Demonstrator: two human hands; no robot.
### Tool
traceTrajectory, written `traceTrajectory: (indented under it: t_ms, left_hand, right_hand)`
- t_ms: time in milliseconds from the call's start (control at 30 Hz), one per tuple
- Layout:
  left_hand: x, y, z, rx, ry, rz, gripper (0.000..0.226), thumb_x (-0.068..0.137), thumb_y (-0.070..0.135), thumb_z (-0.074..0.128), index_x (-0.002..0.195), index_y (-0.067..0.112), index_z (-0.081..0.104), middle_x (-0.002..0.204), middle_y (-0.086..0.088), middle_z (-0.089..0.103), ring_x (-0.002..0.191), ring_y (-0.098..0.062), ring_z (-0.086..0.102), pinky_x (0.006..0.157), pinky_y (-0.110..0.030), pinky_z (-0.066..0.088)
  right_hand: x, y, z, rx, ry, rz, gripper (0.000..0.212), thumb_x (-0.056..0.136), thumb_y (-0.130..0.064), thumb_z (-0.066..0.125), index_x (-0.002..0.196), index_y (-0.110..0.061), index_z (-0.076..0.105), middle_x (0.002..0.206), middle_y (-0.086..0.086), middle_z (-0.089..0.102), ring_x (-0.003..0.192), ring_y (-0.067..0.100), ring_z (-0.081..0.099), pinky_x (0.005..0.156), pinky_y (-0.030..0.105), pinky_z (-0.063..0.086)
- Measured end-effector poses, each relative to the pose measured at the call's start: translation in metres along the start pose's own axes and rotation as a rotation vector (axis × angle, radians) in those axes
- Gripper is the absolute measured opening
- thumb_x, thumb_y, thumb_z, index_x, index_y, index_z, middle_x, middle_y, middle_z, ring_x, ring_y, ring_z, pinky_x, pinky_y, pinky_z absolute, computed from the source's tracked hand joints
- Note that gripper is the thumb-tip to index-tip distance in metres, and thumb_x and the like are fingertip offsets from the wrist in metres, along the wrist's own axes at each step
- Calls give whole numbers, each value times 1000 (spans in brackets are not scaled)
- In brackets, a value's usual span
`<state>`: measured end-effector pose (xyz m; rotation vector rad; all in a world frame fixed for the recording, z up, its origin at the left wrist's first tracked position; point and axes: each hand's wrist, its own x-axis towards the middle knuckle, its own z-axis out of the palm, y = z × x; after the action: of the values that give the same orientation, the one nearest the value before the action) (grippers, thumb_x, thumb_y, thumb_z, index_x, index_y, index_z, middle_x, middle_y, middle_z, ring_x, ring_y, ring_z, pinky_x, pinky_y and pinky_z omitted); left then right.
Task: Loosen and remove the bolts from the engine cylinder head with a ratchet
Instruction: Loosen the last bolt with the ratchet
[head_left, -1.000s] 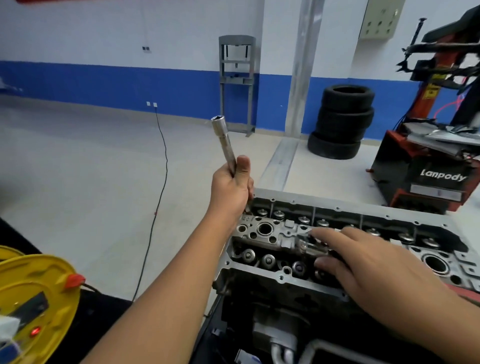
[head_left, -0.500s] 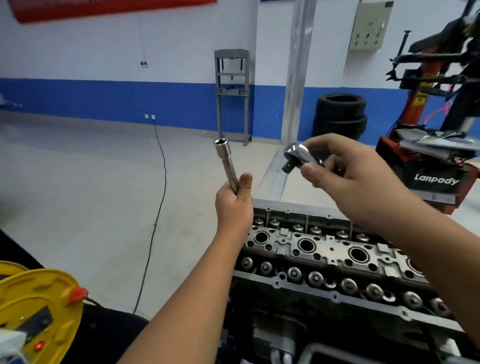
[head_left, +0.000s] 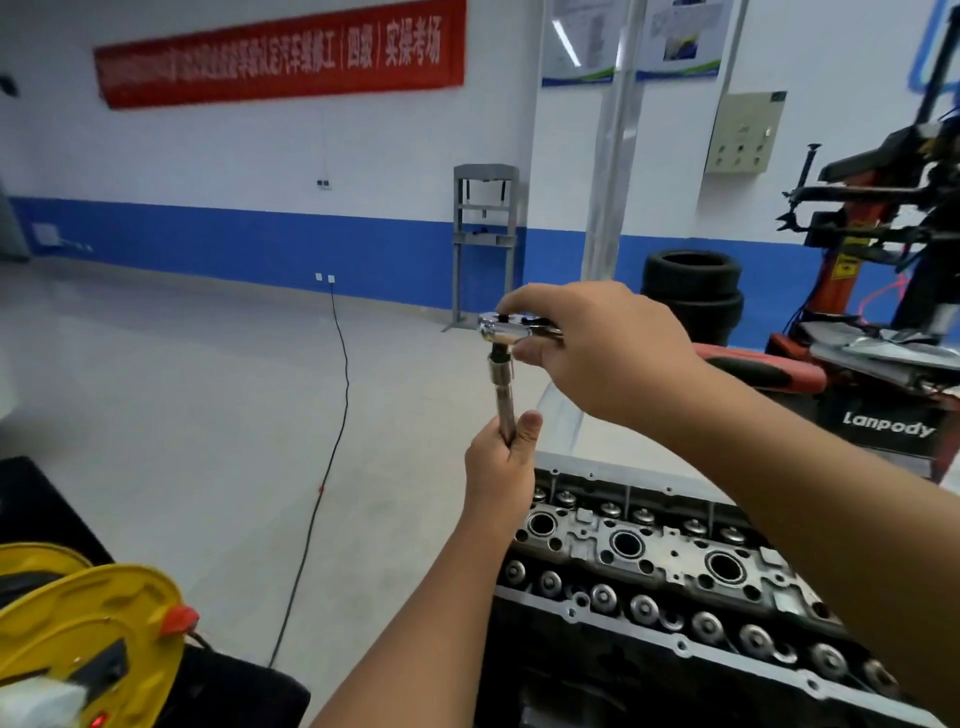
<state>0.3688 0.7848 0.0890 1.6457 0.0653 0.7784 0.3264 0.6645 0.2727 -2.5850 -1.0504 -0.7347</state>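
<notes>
Centrally, a long chrome socket extension (head_left: 503, 395) is held almost upright by the left hand (head_left: 500, 467), whose fingers are curled round its lower end with the thumb laid up along the shaft. At 12 o'clock from that hand, the ratchet (head_left: 506, 328) is gripped at its head by the right hand (head_left: 597, 348); its fingers (head_left: 524, 299) are arched over the top of the head and the thumb is pressed in below, so the tool is pinched between them. The drive of the ratchet is seen directly above the top of the extension, touching it or very nearly so; whether it is fully seated cannot be told. Both tools are held in the air, well above the engine cylinder head (head_left: 675, 566), which is found at 5 o'clock from the left hand, with its round bores and rows of valve springs exposed. A yellow cable reel (head_left: 98, 623) is seen at 8 o'clock in the near corner, and a black cable (head_left: 332, 431) is run across the floor to a wall socket. Stacked tyres (head_left: 693, 291) are placed at 2 o'clock against the blue-banded wall, beside a red tyre changer (head_left: 883, 332) marked Lanpody, and a red banner (head_left: 280, 52) is hung at 11 o'clock
</notes>
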Motion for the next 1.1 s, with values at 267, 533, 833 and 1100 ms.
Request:
traceTrajectory:
  t_ms: [267,533,833,1100]
  left_hand:
    - [-2,-3,1,7,34,-10,53,86,79,52,66,31,40,49,16,40,45,-5,34,44,-20,31]
    - [8,-17,3,18,78,-56,37,101,37,63,72,17,51,60,5,51,51,-6,42,55,-34,38]
    - [-3,-3,1,40,22,-3,63,82,78,49,74,15,48,63,-4,50,51,-11,46,48,-25,42]
    - [-7,0,-1,49,-4,9,58,86,72,50,75,16,48,64,-3,50,53,-12,46,51,-27,43]
  right_hand:
    - [-10,-10,4,-311,96,-133,43,101,-30,64,137,-45,47,91,-4,51,76,22,49,51,28,24]
    - [-5,-23,9,-227,3,-133,27,99,-14,58,113,-29,41,77,1,38,53,18,41,45,28,22]
    - [28,-15,-15,-17,-215,-51,15,99,-16,63,109,-27,58,90,-6,60,75,14,56,62,36,53]
    - [45,3,-43,153,-498,-15,11,101,-36,65,95,-41,57,83,3,65,57,16,49,41,23,40]
